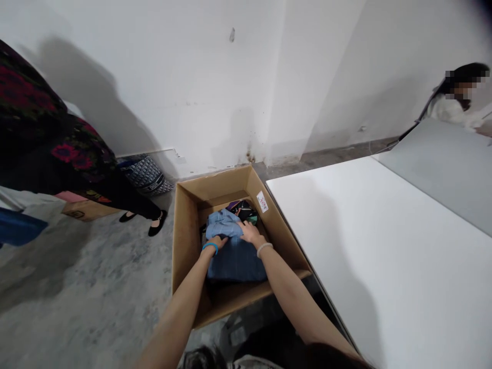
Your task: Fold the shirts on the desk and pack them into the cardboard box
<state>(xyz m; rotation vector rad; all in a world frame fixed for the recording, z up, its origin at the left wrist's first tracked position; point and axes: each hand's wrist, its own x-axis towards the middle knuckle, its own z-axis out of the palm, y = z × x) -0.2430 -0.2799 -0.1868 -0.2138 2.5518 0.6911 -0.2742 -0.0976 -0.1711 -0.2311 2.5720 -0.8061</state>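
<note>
An open cardboard box (pixel 184 220) stands on the floor in front of me, with folded clothes in it. Both my arms reach down inside. My left hand (pixel 218 242), with a blue wristband, is closed on the near left edge of a light blue garment (pixel 225 224). On that garment's right side, my right hand (pixel 250 232) grips the cloth; a pale bracelet is on this wrist. Dark blue denim (pixel 236 261) lies under and in front of my hands. Behind them shows a dark patterned cloth (pixel 246 209). Some fingertips are hidden in the fabric.
A white table (pixel 384 230) borders the box on the right, with a grey panel (pixel 442 159) beyond it. A person in floral clothes (pixel 77 148) stands at left, near a patterned bag (pixel 148 174). Another person (pixel 453 105) is at far right. A white wall (pixel 192 77) rises behind.
</note>
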